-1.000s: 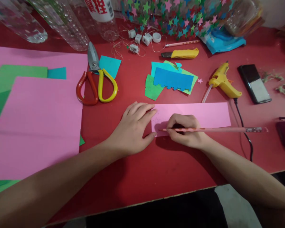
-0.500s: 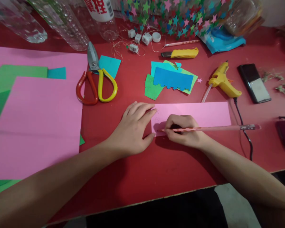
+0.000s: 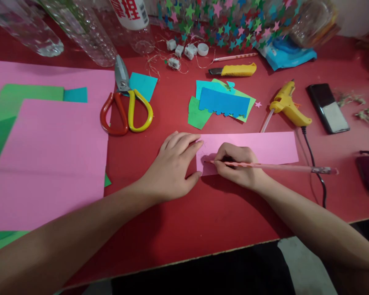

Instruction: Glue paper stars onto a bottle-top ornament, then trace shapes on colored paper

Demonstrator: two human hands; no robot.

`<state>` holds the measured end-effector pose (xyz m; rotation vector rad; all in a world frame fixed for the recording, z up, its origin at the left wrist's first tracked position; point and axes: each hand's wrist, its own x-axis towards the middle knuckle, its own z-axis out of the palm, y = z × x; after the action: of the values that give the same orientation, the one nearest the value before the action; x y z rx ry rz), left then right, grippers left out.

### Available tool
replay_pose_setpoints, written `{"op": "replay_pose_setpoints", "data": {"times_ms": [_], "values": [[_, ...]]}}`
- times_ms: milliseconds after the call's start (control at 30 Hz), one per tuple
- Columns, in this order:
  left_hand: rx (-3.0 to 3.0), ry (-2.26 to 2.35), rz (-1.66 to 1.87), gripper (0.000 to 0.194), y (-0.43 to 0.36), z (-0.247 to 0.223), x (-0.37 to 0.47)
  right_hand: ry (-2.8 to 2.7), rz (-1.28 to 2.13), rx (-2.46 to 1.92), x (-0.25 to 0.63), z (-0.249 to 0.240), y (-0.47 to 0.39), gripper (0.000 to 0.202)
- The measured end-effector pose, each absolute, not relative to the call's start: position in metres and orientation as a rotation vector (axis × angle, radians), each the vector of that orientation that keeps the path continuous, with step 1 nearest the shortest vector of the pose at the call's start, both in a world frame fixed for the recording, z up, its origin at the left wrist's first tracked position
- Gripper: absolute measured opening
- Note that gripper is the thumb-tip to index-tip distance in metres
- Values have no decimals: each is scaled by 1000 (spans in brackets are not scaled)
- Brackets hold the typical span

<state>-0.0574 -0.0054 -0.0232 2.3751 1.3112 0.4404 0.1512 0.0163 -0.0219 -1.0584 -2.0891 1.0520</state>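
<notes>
A strip of pink paper (image 3: 270,145) lies flat on the red table (image 3: 184,229). My right hand (image 3: 238,164) pinches a pink pencil (image 3: 283,167), its tip touching the strip near the left end and its eraser end pointing right. Faint pencil lines show beside the tip. Flat and with fingers stretched out, my left hand (image 3: 175,168) rests on the table, fingertips and thumb at the strip's left edge. Blue and green paper scraps (image 3: 224,101) lie just beyond the strip.
Scissors (image 3: 124,102) lie left, beside stacked pink sheets (image 3: 55,164). Behind are a yellow cutter (image 3: 238,70), string-light boxes (image 3: 189,51) and plastic bottles (image 3: 135,28). A yellow glue gun (image 3: 289,104), its cord, and a black phone (image 3: 328,108) sit on the right.
The pencil tip has shifted slightly up the strip, and my right hand has moved up with it. My left hand stays in place.
</notes>
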Motion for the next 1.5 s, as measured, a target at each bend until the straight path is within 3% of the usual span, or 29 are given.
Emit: {"op": "replay_pose_setpoints", "data": {"times_ms": [700, 1500], "values": [[2364, 1317, 436, 57, -5, -22, -57, -2156, 1126, -1010, 157, -21, 16, 13], [2377, 1318, 433, 56, -5, -23, -58, -2180, 965, -1061, 150, -24, 11, 11]]}}
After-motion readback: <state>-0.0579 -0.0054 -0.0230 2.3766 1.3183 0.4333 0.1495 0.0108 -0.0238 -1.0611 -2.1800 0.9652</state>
